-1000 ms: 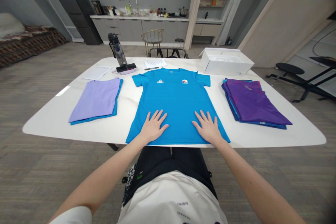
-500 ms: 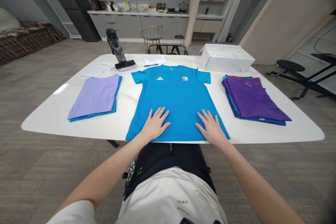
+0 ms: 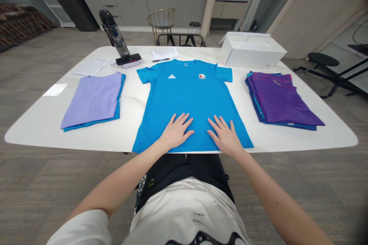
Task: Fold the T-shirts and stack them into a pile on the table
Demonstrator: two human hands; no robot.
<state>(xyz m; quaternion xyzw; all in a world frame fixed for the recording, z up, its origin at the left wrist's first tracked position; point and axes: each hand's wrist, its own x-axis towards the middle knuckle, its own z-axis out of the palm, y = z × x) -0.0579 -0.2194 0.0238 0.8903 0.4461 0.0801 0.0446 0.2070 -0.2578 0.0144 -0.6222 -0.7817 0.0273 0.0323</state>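
Note:
A bright blue T-shirt (image 3: 189, 95) lies spread flat, front up, in the middle of a white table (image 3: 132, 103), its hem at the near edge. My left hand (image 3: 176, 132) rests flat on the lower part of the shirt with fingers spread. My right hand (image 3: 224, 136) lies flat beside it, also fingers apart, pressing the fabric near the hem. Neither hand holds anything.
A folded lilac and blue pile (image 3: 92, 99) lies at the left, a purple and blue pile (image 3: 280, 99) at the right. At the back stand a water bottle (image 3: 113, 36), a phone (image 3: 128, 59), papers (image 3: 164, 52) with a pen, and an open white box (image 3: 253, 49).
Both hands have slid inward toward the middle of the shirt's lower part, still flat. The camera has tilted down a little.

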